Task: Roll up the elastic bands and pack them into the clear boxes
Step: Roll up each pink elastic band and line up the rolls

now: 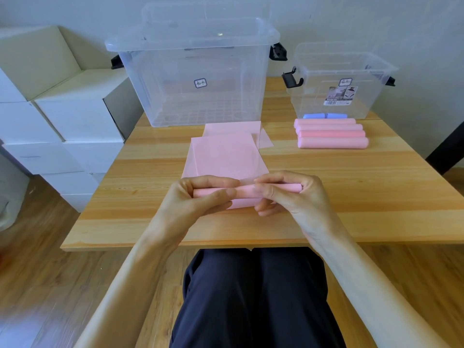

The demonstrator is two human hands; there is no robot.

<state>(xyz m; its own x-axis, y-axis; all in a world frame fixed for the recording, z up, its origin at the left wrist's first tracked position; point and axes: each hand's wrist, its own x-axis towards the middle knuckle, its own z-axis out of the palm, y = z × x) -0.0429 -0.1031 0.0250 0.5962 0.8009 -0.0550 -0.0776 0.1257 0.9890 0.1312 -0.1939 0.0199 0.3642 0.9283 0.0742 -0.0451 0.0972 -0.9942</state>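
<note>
Grip: both hands, left (198,197) and right (283,194), curl fingers and thumbs round the pink roll (244,192), centre frame.
Band: its unrolled tail (226,156) runs up-frame from the hands across the table (125,197).
Technique: likely best to keep even tension and square edges.
Done: four rolls (331,134) upper right, beside the small box (339,81).

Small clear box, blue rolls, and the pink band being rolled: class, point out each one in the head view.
small clear box (361,101): head view, bare front wall.
blue rolls (313,116): head view, left roll's side.
pink band (244,191): head view, rolled middle between the hands.
</note>
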